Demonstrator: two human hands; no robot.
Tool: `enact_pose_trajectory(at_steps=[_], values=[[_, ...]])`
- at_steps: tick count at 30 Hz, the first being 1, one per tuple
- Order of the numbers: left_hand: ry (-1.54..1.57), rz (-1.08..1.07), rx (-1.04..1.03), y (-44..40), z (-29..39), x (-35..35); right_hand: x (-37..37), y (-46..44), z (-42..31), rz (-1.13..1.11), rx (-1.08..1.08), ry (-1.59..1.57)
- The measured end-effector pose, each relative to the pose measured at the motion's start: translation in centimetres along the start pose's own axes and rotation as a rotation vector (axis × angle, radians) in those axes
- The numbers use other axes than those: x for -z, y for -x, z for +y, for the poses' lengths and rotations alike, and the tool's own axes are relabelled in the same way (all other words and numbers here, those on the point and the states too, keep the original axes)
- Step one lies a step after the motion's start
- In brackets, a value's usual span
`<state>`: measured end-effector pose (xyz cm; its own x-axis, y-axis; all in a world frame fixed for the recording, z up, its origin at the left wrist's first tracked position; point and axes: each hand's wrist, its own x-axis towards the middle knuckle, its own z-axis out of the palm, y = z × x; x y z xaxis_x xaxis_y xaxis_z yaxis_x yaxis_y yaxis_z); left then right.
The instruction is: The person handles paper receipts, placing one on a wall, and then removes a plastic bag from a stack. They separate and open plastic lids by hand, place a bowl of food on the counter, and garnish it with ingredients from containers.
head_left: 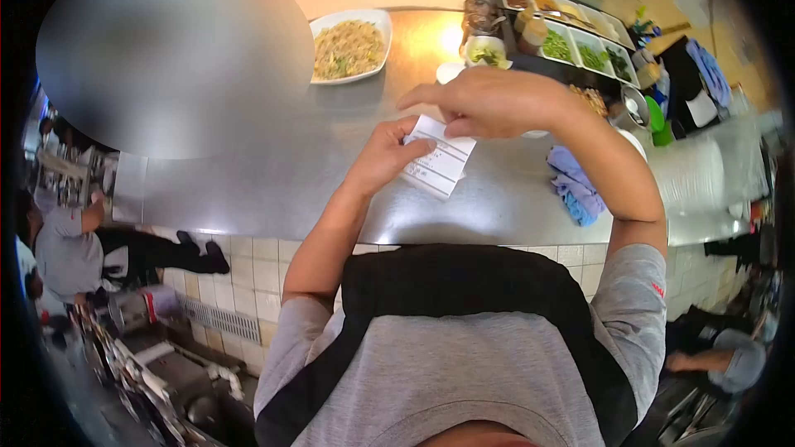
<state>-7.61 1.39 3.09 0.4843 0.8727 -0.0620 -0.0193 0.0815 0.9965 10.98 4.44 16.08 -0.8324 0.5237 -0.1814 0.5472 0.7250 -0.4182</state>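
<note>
Head view, looking down over a steel counter (315,190). The left hand (381,156) pinches a printed paper slip (436,172), its thumb laid flat across the slip's face; the slip is held above the counter, near its front edge and before the wearer's chest. The right hand (501,102) reaches in from the right, fingers partly extended and spread over the slip's upper end; whether it also grips the paper cannot be told. Beyond the left hand, a white bowl (386,36) containing a rice-like dish (348,46) rests on the counter. Right of the slip lies a crumpled blue-violet cloth (573,182). Upper right: white trays (571,26), some with chopped greens (558,46). Far left: another person (68,244) in a grey shirt.
</note>
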Motion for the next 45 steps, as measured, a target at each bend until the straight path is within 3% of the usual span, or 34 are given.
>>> enact_pose_trajectory(at_steps=[2,4,10,16,21,25,28,30,33,39,45], values=[[-0.075,-0.029,-0.041,0.3,0.3,-0.3,-1.9,-0.1,0.7,0.053,0.067,0.076],[-0.120,-0.078,-0.062,0.9,0.2,-0.5,-2.2,0.5,-0.7,0.072,-0.053,0.159],[0.007,0.106,-0.153,1.2,-0.2,-2.3,-4.2,1.8,0.3,0.318,-0.189,-0.005],[-0.123,0.221,-0.288,-1.0,-1.9,-4.9,-3.0,4.1,5.2,0.360,-0.015,-0.124],[-0.516,0.338,-0.207,-3.2,-6.3,-6.8,4.0,8.7,12.1,0.371,-0.135,0.205],[-0.713,0.611,-0.154,-3.0,-13.9,-4.2,10.7,11.4,21.8,0.453,-0.288,0.375],[-0.665,0.969,-0.239,-2.1,-15.4,-3.4,14.8,12.2,30.9,0.597,-0.297,0.506],[-0.727,1.026,-0.212,-2.4,-15.4,-4.2,16.7,12.0,35.9,0.719,-0.287,0.629],[-0.791,1.072,-0.198,-3.1,-14.7,-5.1,19.1,10.6,41.7,0.834,-0.435,0.768],[-0.645,1.126,-0.169,-3.5,-16.5,-4.1,25.7,8.4,47.2,1.045,-0.490,1.026],[-0.533,1.156,-0.101,-3.7,-16.8,-4.0,32.9,10.1,45.5,1.189,-0.549,1.169]])
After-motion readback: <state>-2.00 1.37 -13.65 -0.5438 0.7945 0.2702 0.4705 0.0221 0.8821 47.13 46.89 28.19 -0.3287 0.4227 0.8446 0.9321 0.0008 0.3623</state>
